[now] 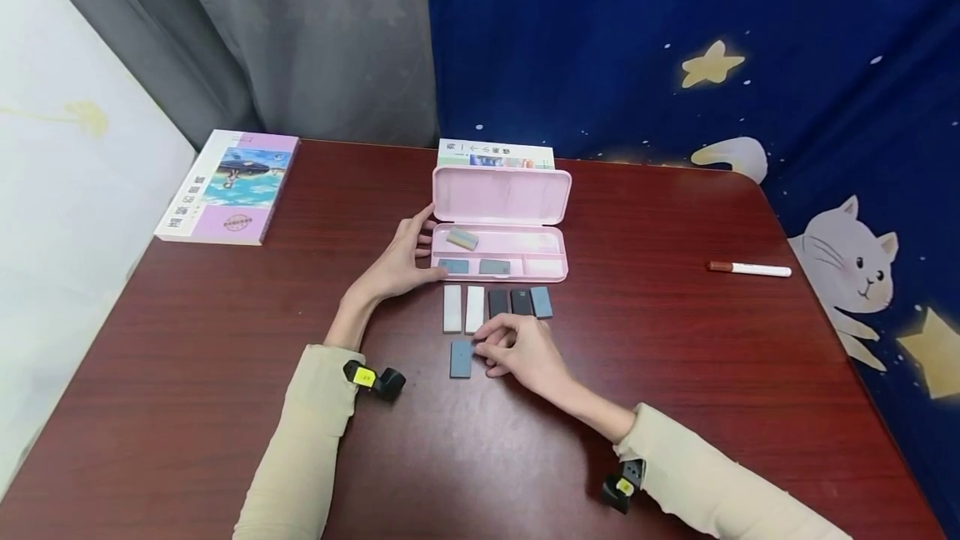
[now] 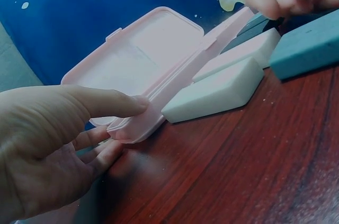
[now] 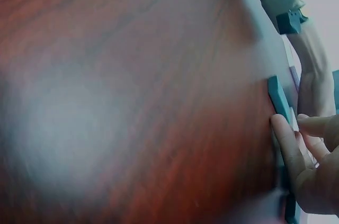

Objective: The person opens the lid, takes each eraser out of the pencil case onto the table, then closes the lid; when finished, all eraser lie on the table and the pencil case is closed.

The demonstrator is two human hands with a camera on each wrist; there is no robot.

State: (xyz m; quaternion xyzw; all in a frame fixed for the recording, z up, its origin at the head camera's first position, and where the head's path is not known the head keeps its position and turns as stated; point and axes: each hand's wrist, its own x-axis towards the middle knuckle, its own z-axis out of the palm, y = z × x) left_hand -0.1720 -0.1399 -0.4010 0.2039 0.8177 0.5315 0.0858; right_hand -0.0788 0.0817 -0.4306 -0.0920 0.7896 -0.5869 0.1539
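An open pink pencil case (image 1: pixel 499 253) lies with its lid raised. My left hand (image 1: pixel 401 261) holds its left end, thumb on the front rim and fingers along the side. Inside are a striped eraser (image 1: pixel 462 238) and two blue-grey erasers in the front compartments. In front of the case stands a row: two white erasers (image 1: pixel 452 309), two black erasers (image 1: pixel 498 302) and a blue-grey eraser (image 1: pixel 542 302). Nearer me lies another blue-grey eraser (image 1: pixel 461 359). My right hand (image 1: pixel 519 350) is just right of it, fingertips at its edge, bent but not gripping it.
Behind the case lid a book (image 1: pixel 495 153) is partly hidden. Another book (image 1: pixel 228 186) lies at the back left. A marker (image 1: pixel 748 270) with a brown cap lies toward the right edge of the brown table (image 1: pixel 637 340). Curtains hang behind.
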